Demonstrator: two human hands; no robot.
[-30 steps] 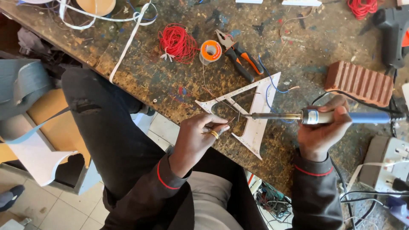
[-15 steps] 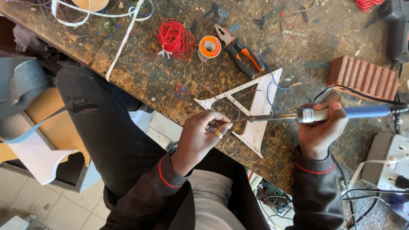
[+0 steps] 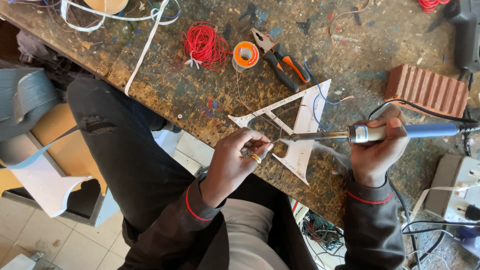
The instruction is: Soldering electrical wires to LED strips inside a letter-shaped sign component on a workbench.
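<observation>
Left hand (image 3: 237, 162): fingers pinched on thin wire (image 3: 274, 141) at bench edge. Right hand (image 3: 377, 150): closed around blue-handled soldering iron (image 3: 380, 132), tip meeting the wire over white triangle strip frame (image 3: 300, 145). Behind: red wire coil (image 3: 205, 47), solder spool (image 3: 246, 54), pliers (image 3: 280, 60), brick (image 3: 425, 90).

A workshop: stained workbench (image 3: 165, 85), pliers (image 3: 280, 57), soldering iron (image 3: 370, 133).

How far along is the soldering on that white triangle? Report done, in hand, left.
Done: the white triangle frame looks assembled, with thin wires already running to it. In hand: the right hand holds the soldering iron, tip at the frame's lower edge, smoke rising; the left hand pinches a thin strand there. Left: cannot tell how many joints remain.
</observation>
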